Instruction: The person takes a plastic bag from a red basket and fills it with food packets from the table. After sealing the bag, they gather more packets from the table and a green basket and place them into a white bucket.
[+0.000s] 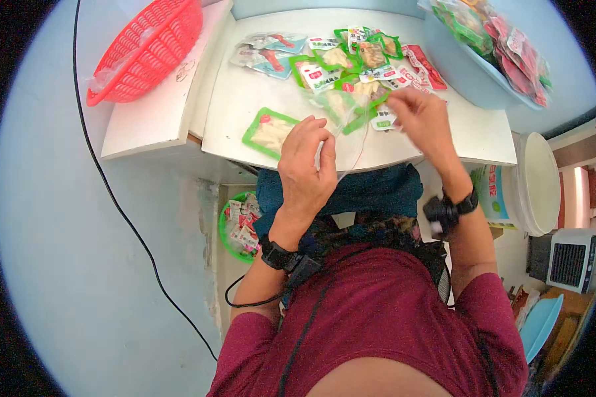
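My left hand (pixel 306 164) is closed on the edge of a clear plastic bag (pixel 355 135) at the front of the white table (pixel 245 99). To its left lies a flat green-edged packet of pale food (pixel 271 132). My right hand (pixel 422 121) hangs over the right side of the packet pile, its fingers curled together and slightly blurred; what they hold, if anything, I cannot make out. Green-edged food packets (pixel 338 58) are heaped beyond the hands. Red-and-white packets (pixel 424 66) lie at the pile's right, and blue-grey packets (pixel 271 49) at its back left.
A red plastic basket (pixel 152 56) stands on the left ledge. At the back right is a blue basin (pixel 460 66) with more packets. Below are a white bucket (pixel 540 185) on the right and a green basket (pixel 224 228) of packets on the left. A black cable (pixel 116 198) hangs at left.
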The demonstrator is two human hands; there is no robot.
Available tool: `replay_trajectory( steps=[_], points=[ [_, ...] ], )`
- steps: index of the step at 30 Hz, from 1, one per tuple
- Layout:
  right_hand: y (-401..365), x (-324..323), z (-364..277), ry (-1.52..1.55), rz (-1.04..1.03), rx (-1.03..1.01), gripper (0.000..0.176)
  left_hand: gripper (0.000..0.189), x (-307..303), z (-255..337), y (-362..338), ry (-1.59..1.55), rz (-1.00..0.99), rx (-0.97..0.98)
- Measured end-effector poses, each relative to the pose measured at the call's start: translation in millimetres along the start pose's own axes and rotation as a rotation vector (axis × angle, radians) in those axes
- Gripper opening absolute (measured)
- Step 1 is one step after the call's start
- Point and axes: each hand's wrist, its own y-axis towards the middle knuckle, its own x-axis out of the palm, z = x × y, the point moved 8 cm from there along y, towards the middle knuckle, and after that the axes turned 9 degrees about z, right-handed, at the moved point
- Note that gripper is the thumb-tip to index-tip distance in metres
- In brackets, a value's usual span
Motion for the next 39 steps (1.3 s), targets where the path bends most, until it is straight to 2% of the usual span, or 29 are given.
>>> replay_trajectory(
  steps=[2,5,8,11,14,17,20,23,26,29,32,35,38,39],
  points=[
    [22.7,-14.8,16.0,-0.252,0.151,-0.183,0.029,0.009,2.2,2.1,-0.8,0.011,-0.009,0.026],
    [40.0,-17.8,24.7,-0.452,0.327,-0.309,0.038,0.013,3.0,5.0,-4.0,0.055,-0.042,0.016],
    [52.8,-7.1,33.4,-0.546,0.294,-0.299,0.04,0.015,1.3,10.4,-7.1,0.137,-0.031,0.017],
    [68.2,2.9,51.1,-0.468,0.079,-0.128,0.039,0.016,0.1,19.0,-7.8,0.209,-0.052,0.043],
    [67.9,1.3,57.4,-0.321,0.014,-0.016,0.037,0.015,0.2,20.7,-11.9,0.291,-0.085,0.051],
    [62.5,-15.5,62.0,-0.26,0.058,0.044,0.03,0.013,0.3,14.7,-14.7,0.294,-0.055,0.049],
    [41.2,-27.1,73.8,0.372,0.021,0.451,0.017,0.011,-1.0,11.4,-12.2,0.29,-0.039,0.028],
    [18.8,-34.8,79.3,0.618,-0.019,0.511,0.017,0.011,-3.5,13.1,-8.1,0.271,0.011,0.054],
    [-5.3,-41.6,74.4,0.659,0.054,0.566,0.033,0.01,-0.6,8.1,-9.7,0.269,-0.015,-0.01],
    [-20.6,-38.6,70.9,0.662,-0.039,0.571,0.043,0.011,1.4,13.3,-8.2,0.248,-0.002,0.038],
    [-28.6,-30.1,65.0,0.589,-0.134,0.602,0.045,0.011,5.1,16.8,-7.3,0.235,-0.002,0.048],
    [-37.8,-22.1,54.5,0.609,-0.277,0.666,0.04,0.009,6.5,17.6,-6.8,0.247,-0.003,0.077],
    [-46.5,-27.5,54.8,0.619,-0.356,0.703,0.036,0.009,6.5,21.3,-4.4,0.284,-0.02,0.069],
    [-47.1,-34.7,55.3,0.628,-0.315,0.695,0.035,0.009,6.5,22.8,-4.1,0.285,-0.023,0.07]
  ],
)
